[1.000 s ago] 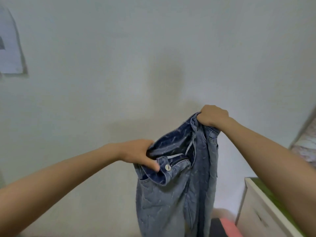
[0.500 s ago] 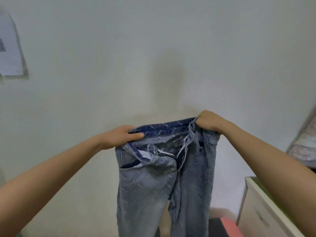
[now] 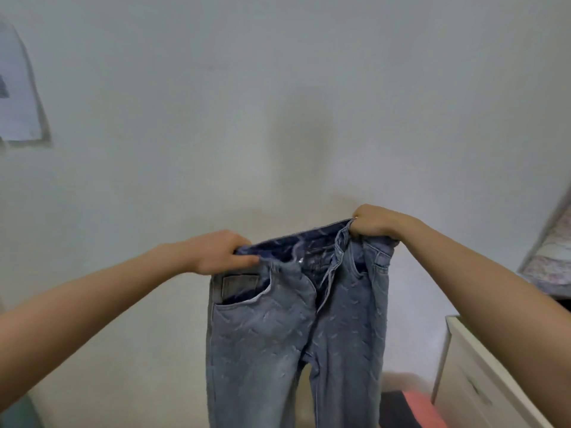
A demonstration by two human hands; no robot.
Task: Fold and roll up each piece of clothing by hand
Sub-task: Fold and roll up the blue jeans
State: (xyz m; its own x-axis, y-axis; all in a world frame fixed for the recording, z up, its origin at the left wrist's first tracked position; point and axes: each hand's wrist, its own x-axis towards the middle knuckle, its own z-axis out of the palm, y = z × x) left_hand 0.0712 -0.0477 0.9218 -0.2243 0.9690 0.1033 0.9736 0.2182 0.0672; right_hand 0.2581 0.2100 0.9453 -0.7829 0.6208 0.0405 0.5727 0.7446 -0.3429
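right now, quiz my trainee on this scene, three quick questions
1. True or false: the jeans lie flat on a table.
2. Where does the left hand grip the jeans? A leg hem; B waistband; C knee.
3. Fill in: the right hand grips the other end of the waistband, and the fly is ____.
Key: 1 false, they hang in the air; 2 B; 3 open.
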